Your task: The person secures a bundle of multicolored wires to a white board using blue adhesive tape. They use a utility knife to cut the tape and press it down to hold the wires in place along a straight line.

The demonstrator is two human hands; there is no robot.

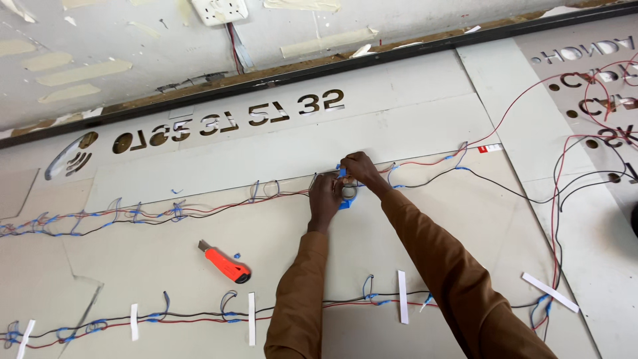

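My left hand [323, 198] and my right hand [362, 170] meet over the upper run of red and black wires [219, 208] on a large white panel [412, 226]. Between them is a roll of blue tape [347, 196]; the left hand holds the roll while the right fingers pinch the blue tape at the wire joint. Both arms wear brown sleeves. The joint itself is hidden under my fingers.
An orange utility knife [224, 262] lies left of my left arm. A lower wire run [199, 316] is fixed with white tape strips [402, 288]. Cut-out stencil sheets [219, 123] lie beyond, another at the right [598, 73]. A wall socket [219, 10] sits above.
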